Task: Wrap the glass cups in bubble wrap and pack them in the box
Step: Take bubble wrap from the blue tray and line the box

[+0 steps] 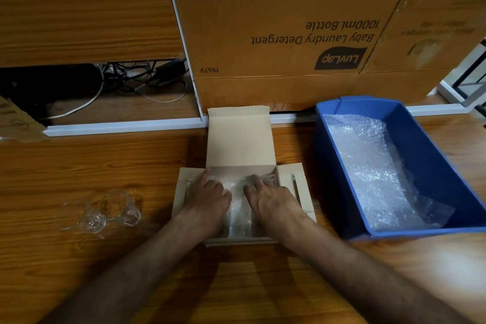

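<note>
Item: small open cardboard box (240, 139), lid flap raised at the far side, centre of the wooden table (131, 166). Contents: bubble-wrapped bundle (236, 208), long axis running near to far, lying directly under both hands. Left hand (207, 200) and right hand (268, 200) reach in palm-down, fingers spread flat, pressing the wrap, not curled round it. Two unwrapped glass cups (105, 212) lie left of the box, nearer the left hand. Spare bubble wrap (373, 173) fills the blue bin (431, 144) at right.

The single head-worn wide-angle view looks forward and steeply down, close over the wooden table (105, 166).
</note>
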